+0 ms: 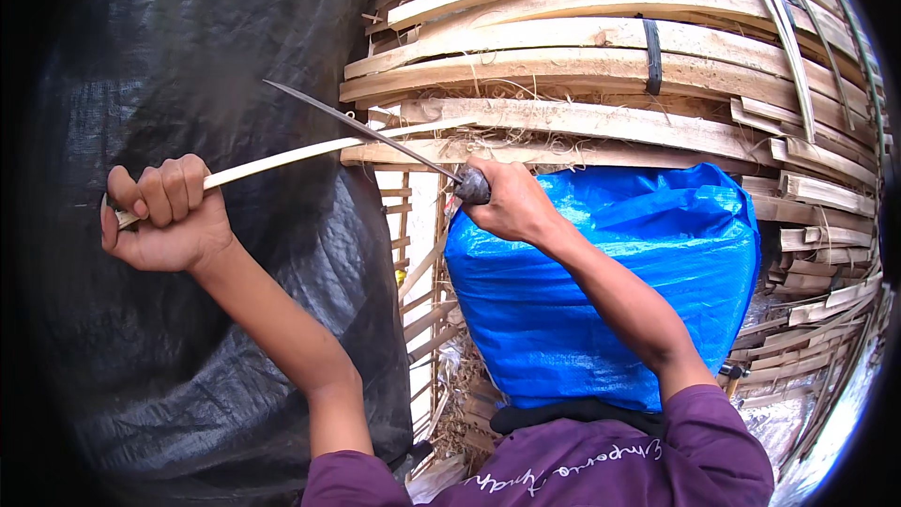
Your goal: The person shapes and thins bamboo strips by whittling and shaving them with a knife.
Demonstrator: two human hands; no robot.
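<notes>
Your left hand (164,216), at the left of the frame, is closed in a full fist around the near end of a thin pale bamboo strip (282,158); a short stub of the strip sticks out past the heel of the hand toward the left edge. Your right hand (507,202), near the middle of the frame, is wrapped tight around the dark handle of a long knife (361,128), knuckles up, thumb side toward the blade.

From your left fist the strip runs rightward and slightly upward, its long axis close to level, and ends against the stacked bamboo slats (601,66) in the upper middle. The knife's blade leaves your right hand pointing up and to the left, tip in the upper-left part of the frame over the black plastic sheet (188,66). Blade and strip cross just left of the stack; whether the edge is biting into the strip or only lying on it, the picture does not show.

This looks like the shaving or splitting step, the blade working along the strip. The next move would call for a steady pull from your left fist and a shallow, controlled blade angle. The blue tarp bundle (657,263) sits under your right forearm.
</notes>
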